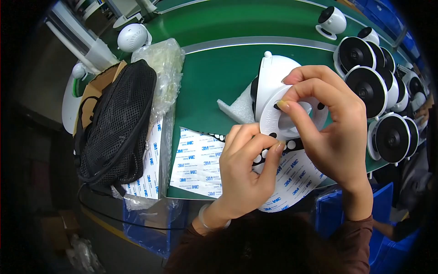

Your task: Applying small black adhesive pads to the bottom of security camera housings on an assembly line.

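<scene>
My right hand [340, 123] grips the white ring-shaped base [270, 119] of a round white camera [276, 71] between thumb and fingers. The camera lies tilted on a piece of white foam [241, 106], its dark front turned left. Small black round pads show on the ring. My left hand [248, 169] is closed in a pinch at the ring's lower edge, beside a black pad [273, 135]; what its fingertips hold is too small to tell. Just under these fingertips runs a black strip with white dots [292, 145], on white backing paper with blue print [296, 176].
More black-faced white cameras [365, 89] crowd the right side. One camera [332, 20] stands at the back, another [133, 37] at back left. A black mesh bag [116, 123] and plastic wrap [165, 68] lie left on the green table [210, 82]. Blue bins [381, 201] stand below.
</scene>
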Available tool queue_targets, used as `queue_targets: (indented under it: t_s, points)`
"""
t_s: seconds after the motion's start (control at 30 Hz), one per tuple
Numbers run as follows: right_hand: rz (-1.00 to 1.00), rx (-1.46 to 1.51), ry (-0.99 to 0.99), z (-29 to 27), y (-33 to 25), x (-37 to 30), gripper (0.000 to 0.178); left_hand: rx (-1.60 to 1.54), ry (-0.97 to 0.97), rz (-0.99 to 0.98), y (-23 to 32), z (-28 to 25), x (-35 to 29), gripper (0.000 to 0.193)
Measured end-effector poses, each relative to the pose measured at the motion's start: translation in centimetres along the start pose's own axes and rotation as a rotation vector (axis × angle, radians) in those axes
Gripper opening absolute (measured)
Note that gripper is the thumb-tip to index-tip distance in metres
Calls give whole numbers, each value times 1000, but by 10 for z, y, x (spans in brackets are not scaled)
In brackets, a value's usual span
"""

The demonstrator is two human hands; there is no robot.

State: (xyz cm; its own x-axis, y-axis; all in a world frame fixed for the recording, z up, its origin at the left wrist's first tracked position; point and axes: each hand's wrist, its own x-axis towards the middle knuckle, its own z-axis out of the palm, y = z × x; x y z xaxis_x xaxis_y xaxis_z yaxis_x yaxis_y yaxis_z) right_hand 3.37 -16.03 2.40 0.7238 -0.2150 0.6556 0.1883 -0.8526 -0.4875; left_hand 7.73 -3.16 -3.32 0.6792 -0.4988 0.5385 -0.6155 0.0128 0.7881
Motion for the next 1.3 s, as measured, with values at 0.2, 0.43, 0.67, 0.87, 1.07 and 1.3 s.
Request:
queue_targets:
  t_s: [0.2, 0.43, 0.67, 0.87, 1.07, 1.3]
  points:
    - [92, 146, -14, -4, 0, -1, 7, 2, -4, -1, 0, 0, -1, 4]
    - [31, 66, 1, -1, 1, -2, 8, 1, -5, -12, 0, 0, -1, 3]
    - [-14, 14, 28, 1, 3, -3, 9, 1, 8, 23, -2, 1, 1, 2]
    - [-4, 19, 42, 4, 1, -5, 10, 6, 5, 13, -2, 0, 0, 3]
    - [-94, -85, 59, 5, 2, -6, 13, 8, 16, 31, -3, 0, -2, 4]
    - [140, 335, -180, -12, 14, 12, 26, 20, -7, 2, -4, -3, -1, 5]
